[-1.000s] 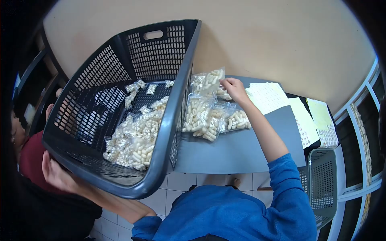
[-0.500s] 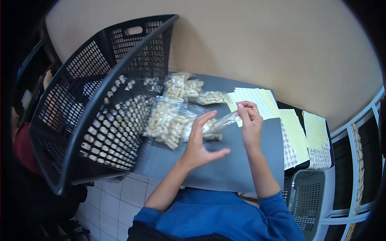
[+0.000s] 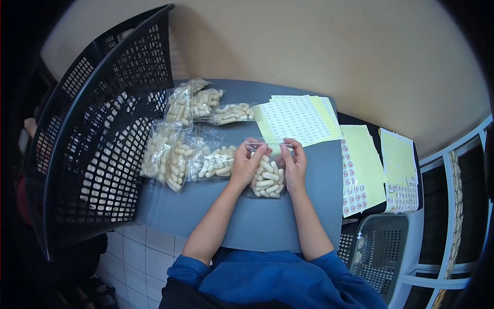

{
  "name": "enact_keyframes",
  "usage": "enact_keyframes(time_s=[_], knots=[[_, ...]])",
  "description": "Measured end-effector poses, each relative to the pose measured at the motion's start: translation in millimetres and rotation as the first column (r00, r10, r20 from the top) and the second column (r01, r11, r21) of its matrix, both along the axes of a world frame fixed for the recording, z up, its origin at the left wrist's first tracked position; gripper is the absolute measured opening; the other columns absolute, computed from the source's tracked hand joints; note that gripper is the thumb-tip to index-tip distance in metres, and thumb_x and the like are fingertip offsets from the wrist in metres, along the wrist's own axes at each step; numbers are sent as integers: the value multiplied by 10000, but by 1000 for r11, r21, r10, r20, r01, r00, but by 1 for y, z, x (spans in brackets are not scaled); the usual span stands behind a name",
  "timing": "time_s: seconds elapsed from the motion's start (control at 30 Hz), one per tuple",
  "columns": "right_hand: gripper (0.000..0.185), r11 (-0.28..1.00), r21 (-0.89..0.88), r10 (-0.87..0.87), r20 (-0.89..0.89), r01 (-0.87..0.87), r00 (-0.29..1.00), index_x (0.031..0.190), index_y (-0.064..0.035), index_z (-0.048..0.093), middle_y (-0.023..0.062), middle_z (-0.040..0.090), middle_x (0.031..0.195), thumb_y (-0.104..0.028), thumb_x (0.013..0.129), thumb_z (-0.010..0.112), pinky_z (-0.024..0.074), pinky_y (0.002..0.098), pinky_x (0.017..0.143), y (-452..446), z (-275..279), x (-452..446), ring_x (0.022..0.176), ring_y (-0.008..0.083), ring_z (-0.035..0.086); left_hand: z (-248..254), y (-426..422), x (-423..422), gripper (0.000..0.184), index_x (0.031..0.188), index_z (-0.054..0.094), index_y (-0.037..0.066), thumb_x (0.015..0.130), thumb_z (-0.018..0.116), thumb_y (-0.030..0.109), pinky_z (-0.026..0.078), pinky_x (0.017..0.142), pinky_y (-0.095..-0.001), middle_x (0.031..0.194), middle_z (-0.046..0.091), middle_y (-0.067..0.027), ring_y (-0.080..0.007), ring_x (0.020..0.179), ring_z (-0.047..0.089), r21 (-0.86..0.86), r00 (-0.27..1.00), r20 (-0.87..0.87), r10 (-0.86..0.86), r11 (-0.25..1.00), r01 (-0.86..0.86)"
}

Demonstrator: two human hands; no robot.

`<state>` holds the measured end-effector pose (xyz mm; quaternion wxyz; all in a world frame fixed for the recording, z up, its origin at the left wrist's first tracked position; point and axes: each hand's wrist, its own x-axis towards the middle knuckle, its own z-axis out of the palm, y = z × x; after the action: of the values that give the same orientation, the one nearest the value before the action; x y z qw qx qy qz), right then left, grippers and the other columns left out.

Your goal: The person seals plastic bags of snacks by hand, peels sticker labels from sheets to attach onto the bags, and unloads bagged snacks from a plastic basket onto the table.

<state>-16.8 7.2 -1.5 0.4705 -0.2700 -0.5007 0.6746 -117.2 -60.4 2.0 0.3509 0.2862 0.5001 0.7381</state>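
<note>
A clear plastic bag (image 3: 268,181) filled with small cream-coloured, finger-shaped pieces is upright in front of me, above the grey table (image 3: 216,216). My left hand (image 3: 245,165) pinches its upper left corner between thumb and fingers. At the upper right corner, my right hand (image 3: 295,165) pinches the film the same way, so the top edge is stretched flat between both hands. Just left of my left hand lies another filled bag (image 3: 213,164). More bags of the same pieces (image 3: 163,152) are heaped beside it, and a further bag (image 3: 232,113) rests behind.
A large dark perforated basket (image 3: 98,123) tilts at the left, holding more cream pieces. Label sheets (image 3: 303,121) lie at the table's back right. Sticker sheets (image 3: 363,170) and more yellow sheets (image 3: 400,159) sit further right, above a grey-green basket (image 3: 383,252). One other person's hand (image 3: 31,126) shows far left.
The bag my right hand was raising has come nearer and now hangs upright. My left hand, open before, has closed on its other corner. The view has shifted slightly.
</note>
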Motion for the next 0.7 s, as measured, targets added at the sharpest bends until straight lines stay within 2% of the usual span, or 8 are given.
enact_keyframes(time_s=[0.1, 0.17, 0.2, 0.3, 0.37, 0.5, 0.57, 0.7], knots=[[132, 999, 15, 51, 44, -52, 998, 912, -19, 513, 53, 527, 896, -69, 795, 546, 420, 191, 585, 2, -4, 2, 660, 81, 531, -5, -2, 3, 90, 834, 519, 7, 797, 552, 81, 432, 643, -196, 817, 591, -68, -81, 731, 544, 31, 999, 37, -19, 999, 17], [147, 992, 90, 95, -18, -93, 995, 928, -29, 515, 43, 533, 894, -63, 790, 549, 426, 206, 638, 0, 1, 4, 706, 85, 529, -8, -2, 0, 110, 853, 529, 3, 791, 562, 88, 423, 649, -192, 804, 581, -49, -70, 734, 527, -1, 999, -21, -31, 1000, 31], [130, 991, 51, 125, 9, -126, 992, 907, -23, 528, 33, 522, 904, -46, 781, 554, 432, 213, 671, -2, 3, 6, 741, 85, 523, -7, -2, 0, 109, 858, 540, 7, 780, 573, 75, 416, 650, -190, 797, 570, -35, -65, 729, 515, 19, 998, -40, -42, 999, 43], [94, 981, 165, 102, 23, -104, 995, 865, -6, 541, 27, 515, 877, -34, 777, 557, 436, 218, 680, -2, -2, 3, 737, 92, 527, -4, -3, -1, 107, 851, 544, 9, 766, 585, 57, 418, 654, -190, 802, 571, -39, -66, 734, 517, 2, 991, -15, -130, 991, 130], [66, 988, 115, 104, 33, -107, 994, 833, 3, 550, 26, 516, 835, -27, 775, 559, 438, 219, 686, -5, 5, 6, 748, 96, 527, 2, -3, 2, 112, 846, 551, 6, 753, 598, 47, 421, 654, -193, 807, 574, -42, -67, 738, 519, 17, 995, -1, -102, 995, 102], [59, 979, 147, 126, 92, -139, 988, 820, -4, 555, 34, 525, 837, -27, 768, 568, 435, 214, 684, -2, 8, 12, 777, 93, 521, 4, -4, 4, 104, 837, 560, -2, 753, 601, 45, 431, 648, -202, 801, 582, -49, -78, 733, 531, 60, 993, -97, -67, 995, 73], [59, 946, 291, 89, 194, -144, 977, 806, 4, 557, 38, 527, 835, -28, 761, 578, 434, 217, 688, -2, 10, 13, 767, 96, 527, 4, -7, 4, 101, 839, 558, -10, 755, 595, 33, 435, 651, -205, 801, 587, -58, -86, 734, 538, 84, 994, -92, -54, 995, 62], [66, 960, 243, 105, 137, -137, 985, 798, 12, 560, 44, 533, 828, -26, 752, 588, 431, 220, 689, -7, 12, 9, 761, 94, 526, 5, -10, 5, 107, 842, 555, -25, 754, 591, 24, 442, 658, -210, 809, 592, -74, -97, 739, 547, 133, 993, -111, -28, 990, 42]])
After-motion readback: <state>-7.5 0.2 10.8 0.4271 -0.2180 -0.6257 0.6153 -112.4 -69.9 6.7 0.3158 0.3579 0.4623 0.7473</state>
